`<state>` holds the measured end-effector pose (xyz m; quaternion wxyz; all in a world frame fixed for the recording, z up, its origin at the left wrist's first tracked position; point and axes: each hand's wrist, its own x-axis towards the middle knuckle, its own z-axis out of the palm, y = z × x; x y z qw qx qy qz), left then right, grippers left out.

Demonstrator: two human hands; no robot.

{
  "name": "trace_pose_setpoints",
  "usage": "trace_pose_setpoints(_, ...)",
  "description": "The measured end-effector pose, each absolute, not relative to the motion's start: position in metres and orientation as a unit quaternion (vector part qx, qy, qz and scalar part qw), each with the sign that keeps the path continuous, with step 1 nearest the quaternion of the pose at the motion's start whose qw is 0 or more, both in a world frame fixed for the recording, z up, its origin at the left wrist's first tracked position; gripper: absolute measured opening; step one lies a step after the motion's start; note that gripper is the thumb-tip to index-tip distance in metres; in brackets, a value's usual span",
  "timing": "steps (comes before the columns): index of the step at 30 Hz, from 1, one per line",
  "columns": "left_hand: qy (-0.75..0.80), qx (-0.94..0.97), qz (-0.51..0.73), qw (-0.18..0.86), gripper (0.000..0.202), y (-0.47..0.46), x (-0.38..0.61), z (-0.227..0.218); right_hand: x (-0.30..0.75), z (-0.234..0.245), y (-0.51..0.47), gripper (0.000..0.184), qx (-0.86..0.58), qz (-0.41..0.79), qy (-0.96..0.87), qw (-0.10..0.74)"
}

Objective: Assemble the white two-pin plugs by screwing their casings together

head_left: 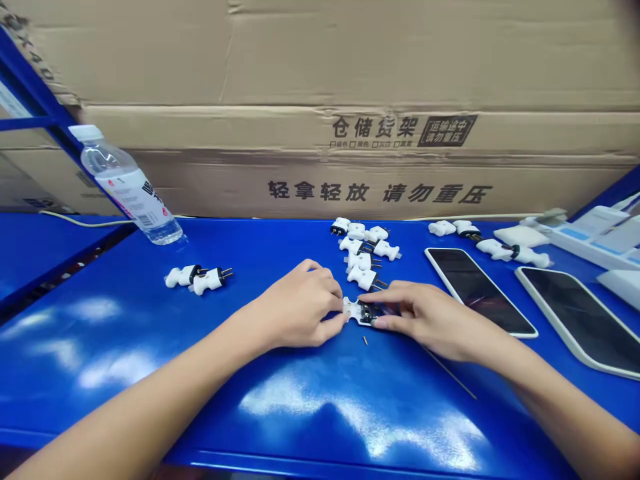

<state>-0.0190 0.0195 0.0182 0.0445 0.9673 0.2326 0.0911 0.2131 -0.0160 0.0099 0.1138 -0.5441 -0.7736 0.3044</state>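
Open white plastic two-pin plug body pinched near the centre of the blue steel shelf top; dark insert visible inside. Left hand grasps its left end between fingertips; right hand grasps its right side between thumb and fingers. Loose brass pin lies just below. Apparently done: closed white plugs with brass pins, a cluster at upper centre, a pair at left, a group at upper right. Apparently left: this open one. Clear plastic water bottle leans at upper left, water in its lower end. Large cardboard cartons stand behind, contents hidden.
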Motion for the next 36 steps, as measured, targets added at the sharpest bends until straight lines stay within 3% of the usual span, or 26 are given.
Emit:
trace_pose_setpoints(4, 0.281, 0.954, 0.067, 0.085, 0.024, 0.029, -0.031, 0.029, 0.217, 0.012, -0.016, 0.042, -0.55, 0.318, -0.764, 0.111)
trace_pose_setpoints(8, 0.348, 0.926, 0.007, 0.144, 0.063, 0.052, -0.055, 0.033, 0.228, 0.019, -0.015, 0.05, -0.584, 0.328, -0.732, 0.123)
trace_pose_setpoints(15, 0.337, 0.924, 0.021, 0.181, 0.022, 0.065, -0.059, 0.026, 0.242, 0.027, -0.012, 0.056, -0.592, 0.36, -0.696, 0.188)
trace_pose_setpoints(21, 0.352, 0.901, 0.023, 0.252, 0.036, 0.057, -0.056, 0.034, 0.244, 0.031, -0.013, 0.052, -0.594, 0.365, -0.684, 0.214)
trace_pose_setpoints(28, 0.335, 0.909, 0.023, 0.248, 0.033, 0.056, -0.058, 0.031, 0.243, 0.028, -0.013, 0.052, -0.586, 0.372, -0.688, 0.209)
trace_pose_setpoints(36, 0.312, 0.904, 0.075, 0.282, 0.032, 0.04, -0.042, 0.038, 0.244, 0.032, -0.014, 0.05, -0.568, 0.391, -0.67, 0.275)
